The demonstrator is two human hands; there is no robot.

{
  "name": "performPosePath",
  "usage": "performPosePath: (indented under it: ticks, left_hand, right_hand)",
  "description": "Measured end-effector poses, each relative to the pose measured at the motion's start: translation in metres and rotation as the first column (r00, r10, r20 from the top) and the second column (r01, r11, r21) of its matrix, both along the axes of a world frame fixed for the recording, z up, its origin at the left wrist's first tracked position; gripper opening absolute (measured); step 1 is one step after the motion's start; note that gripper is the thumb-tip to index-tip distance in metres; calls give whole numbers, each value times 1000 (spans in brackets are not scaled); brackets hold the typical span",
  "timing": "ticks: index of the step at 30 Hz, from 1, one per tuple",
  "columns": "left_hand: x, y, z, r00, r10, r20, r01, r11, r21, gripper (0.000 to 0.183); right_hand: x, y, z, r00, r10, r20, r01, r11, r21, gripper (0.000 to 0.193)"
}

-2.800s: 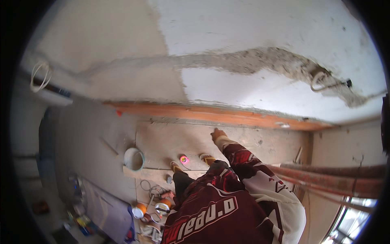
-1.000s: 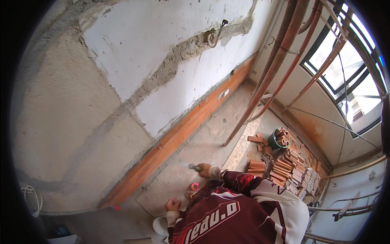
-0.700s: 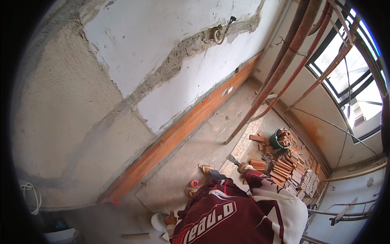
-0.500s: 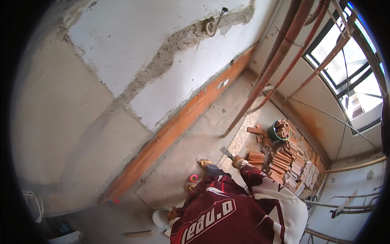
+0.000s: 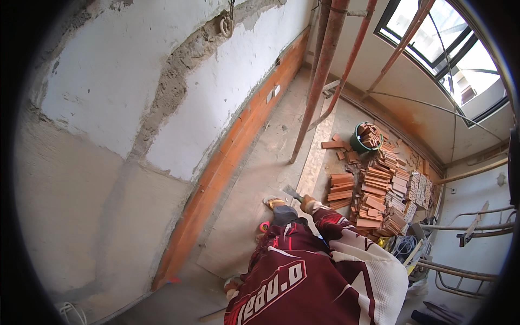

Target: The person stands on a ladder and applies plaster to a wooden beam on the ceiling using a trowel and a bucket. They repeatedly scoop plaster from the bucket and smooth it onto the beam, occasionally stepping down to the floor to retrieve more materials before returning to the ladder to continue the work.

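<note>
My right hand [image 5: 309, 203] is closed round the handle of a putty knife [image 5: 292, 193], its flat grey blade pointing away to the upper left. It is held above the floor, near a sandalled foot [image 5: 275, 202]. My left hand [image 5: 233, 284] shows only in part at the lower edge, beside the dark red jersey; its fingers are too hidden to read. On the floor by my leg is a round pink tape measure [image 5: 264, 226].
A partly plastered wall [image 5: 135, 216] with a band of bare orange brick [image 5: 216, 187] runs along the left. Rusty props [image 5: 319, 81] stand ahead. To the right are stacked clay tiles [image 5: 374, 195], a green bucket [image 5: 357, 142] of tile pieces and metal scaffold frames [image 5: 466, 227].
The view has swung right, so the wall and props sit further left and more of the right side shows. A pale rounded thing by my left hand is now mostly out of sight.
</note>
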State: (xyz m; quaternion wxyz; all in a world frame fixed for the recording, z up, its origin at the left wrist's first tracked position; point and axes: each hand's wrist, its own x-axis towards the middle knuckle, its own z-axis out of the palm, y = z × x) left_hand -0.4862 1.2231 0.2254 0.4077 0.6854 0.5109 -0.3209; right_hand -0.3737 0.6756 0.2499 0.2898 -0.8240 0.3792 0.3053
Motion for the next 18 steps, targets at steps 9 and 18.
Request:
performPosePath:
  ticks: [9,18]
  left_hand:
    - [20,-32,30,994,10,107,-14,999,34,33]
    - [3,-36,7,987,-70,146,72,997,-10,30]
  right_hand:
    - [-49,-12,-1,994,-32,-101,24,996,-83,34]
    - [-32,-17,23,999,26,-36,-28,998,-59,41]
